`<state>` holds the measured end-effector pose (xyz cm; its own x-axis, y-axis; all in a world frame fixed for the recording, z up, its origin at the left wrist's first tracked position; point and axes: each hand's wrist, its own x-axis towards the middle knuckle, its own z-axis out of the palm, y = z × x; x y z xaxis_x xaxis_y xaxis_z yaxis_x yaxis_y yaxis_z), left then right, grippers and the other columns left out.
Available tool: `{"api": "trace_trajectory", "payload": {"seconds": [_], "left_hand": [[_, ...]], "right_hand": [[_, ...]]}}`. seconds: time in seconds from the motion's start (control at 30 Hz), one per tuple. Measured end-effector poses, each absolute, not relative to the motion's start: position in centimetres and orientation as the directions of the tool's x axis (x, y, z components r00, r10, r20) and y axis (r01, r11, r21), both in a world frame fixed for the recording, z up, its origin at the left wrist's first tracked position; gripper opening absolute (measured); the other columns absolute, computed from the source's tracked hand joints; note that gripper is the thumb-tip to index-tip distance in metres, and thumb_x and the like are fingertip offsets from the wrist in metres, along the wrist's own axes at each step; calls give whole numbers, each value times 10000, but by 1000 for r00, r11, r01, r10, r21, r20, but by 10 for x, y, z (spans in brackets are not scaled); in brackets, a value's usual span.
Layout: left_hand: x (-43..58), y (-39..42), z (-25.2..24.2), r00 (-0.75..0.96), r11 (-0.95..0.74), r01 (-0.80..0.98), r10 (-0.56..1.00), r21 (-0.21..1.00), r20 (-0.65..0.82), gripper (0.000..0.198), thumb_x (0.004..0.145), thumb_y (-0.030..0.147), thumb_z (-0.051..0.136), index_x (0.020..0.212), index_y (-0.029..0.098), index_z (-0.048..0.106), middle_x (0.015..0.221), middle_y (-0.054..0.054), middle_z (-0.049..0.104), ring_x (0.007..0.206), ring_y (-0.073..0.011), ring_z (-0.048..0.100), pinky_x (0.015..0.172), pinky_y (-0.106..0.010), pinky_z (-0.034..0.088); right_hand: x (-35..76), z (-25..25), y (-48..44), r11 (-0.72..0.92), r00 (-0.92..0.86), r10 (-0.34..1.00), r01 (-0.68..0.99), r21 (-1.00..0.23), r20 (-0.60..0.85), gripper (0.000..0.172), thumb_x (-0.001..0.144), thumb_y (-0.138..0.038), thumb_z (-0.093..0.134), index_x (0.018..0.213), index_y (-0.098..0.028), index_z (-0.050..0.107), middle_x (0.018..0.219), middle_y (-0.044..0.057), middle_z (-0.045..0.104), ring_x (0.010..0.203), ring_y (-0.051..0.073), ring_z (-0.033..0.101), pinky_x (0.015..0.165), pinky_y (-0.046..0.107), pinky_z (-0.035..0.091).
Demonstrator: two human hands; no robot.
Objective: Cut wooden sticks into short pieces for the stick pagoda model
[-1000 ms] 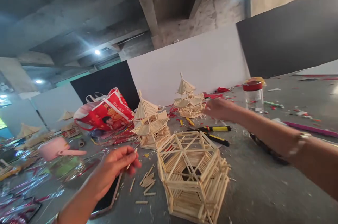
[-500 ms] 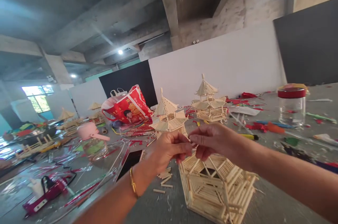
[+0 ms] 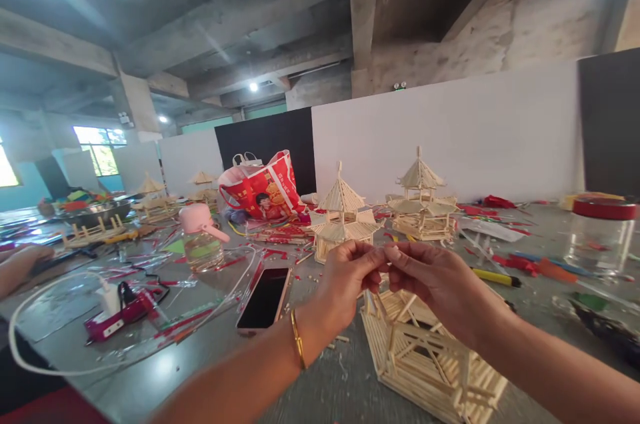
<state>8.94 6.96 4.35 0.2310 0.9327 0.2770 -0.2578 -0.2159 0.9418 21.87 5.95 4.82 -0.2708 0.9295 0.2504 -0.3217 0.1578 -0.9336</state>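
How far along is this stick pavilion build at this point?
Done: the hexagonal stick frame stands on the table with its walls built up. In hand: the left hand and right hand pinch a thin stick together just above it. Left, probably: a roof, since the nearer roofed pavilion and farther roofed pavilion carry tiers that this frame lacks.

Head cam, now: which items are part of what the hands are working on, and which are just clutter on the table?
In hand: left hand and right hand pinching a thin stick, barely visible; open stick frame right below them; loose sticks beside it.
Lying about: phone, pink-capped bottle, red bag, near pagoda model, far pagoda model, red-lidded jar, yellow-handled tool.
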Motion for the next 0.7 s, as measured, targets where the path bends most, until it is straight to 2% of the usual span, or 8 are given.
{"api": "trace_trajectory", "payload": {"seconds": [0.13, 0.23, 0.3, 0.4, 0.47, 0.53, 0.6, 0.7], "left_hand": [[67, 82, 34, 115, -172, -187, 974, 967, 196, 212, 736, 343, 580, 720, 132, 557, 670, -21, 579, 494, -68, 496, 443, -201, 355], [44, 107, 22, -29, 16, -123, 999, 992, -20, 87, 738, 204, 567, 694, 132, 548, 676, -7, 576, 497, -51, 497, 457, -183, 365], [33, 125, 11, -38, 119, -109, 992, 987, -124, 66, 749, 133, 532, 685, 120, 537, 630, -4, 563, 455, -47, 475, 454, -188, 366], [31, 150, -2, -18, 183, -71, 983, 981, -184, 54, 763, 97, 519, 716, 108, 542, 595, 4, 551, 433, -44, 452, 448, -184, 361], [36, 162, -8, 2, 204, -39, 979, 978, -204, 62, 792, 145, 523, 822, 105, 559, 686, -9, 576, 516, -63, 502, 507, -201, 413], [42, 173, -13, 30, 221, -9, 975, 975, -220, 194, 825, 235, 508, 972, 115, 546, 880, -45, 587, 702, -114, 562, 627, -273, 476], [46, 182, -17, 60, 228, 17, 972, 973, -229, 291, 839, 299, 487, 1077, 135, 511, 1046, -74, 548, 872, -167, 557, 733, -359, 482], [50, 191, -20, 81, 214, 45, 973, 976, -217, 321, 837, 305, 488, 1115, 143, 494, 1106, -86, 524, 934, -189, 542, 777, -392, 469]], "right_hand": [[226, 59, 78, 138, -86, 980, -366, -920, 181, 206, 650, -279, 706, 705, -119, 588, 620, 7, 556, 500, 74, 502, 466, 166, 446], [239, 74, 94, 179, 41, 983, -433, -883, 179, 48, 764, -141, 585, 729, -109, 594, 639, 23, 585, 469, 71, 504, 419, 156, 445], [246, 82, 101, 177, 46, 983, -466, -867, 176, 95, 806, -105, 520, 745, -107, 592, 620, 18, 581, 456, 66, 497, 402, 149, 442], [249, 88, 108, 127, 29, 991, -480, -868, 129, 131, 832, -99, 487, 740, -105, 581, 601, 9, 572, 436, 58, 489, 382, 141, 440], [248, 89, 111, 93, 27, 995, -480, -872, 91, 135, 838, -99, 483, 741, -103, 577, 593, 4, 569, 424, 55, 489, 373, 141, 441], [247, 89, 114, 77, 40, 997, -475, -877, 66, 144, 845, -102, 477, 735, -107, 570, 582, 0, 568, 418, 56, 493, 368, 144, 444], [247, 90, 116, 75, 58, 997, -465, -882, 54, 166, 852, -101, 465, 714, -110, 557, 566, -3, 565, 412, 58, 495, 365, 146, 447], [247, 90, 117, 76, 74, 996, -448, -891, 48, 190, 858, -93, 450, 697, -110, 549, 553, -6, 564, 400, 53, 489, 367, 145, 451]]}}
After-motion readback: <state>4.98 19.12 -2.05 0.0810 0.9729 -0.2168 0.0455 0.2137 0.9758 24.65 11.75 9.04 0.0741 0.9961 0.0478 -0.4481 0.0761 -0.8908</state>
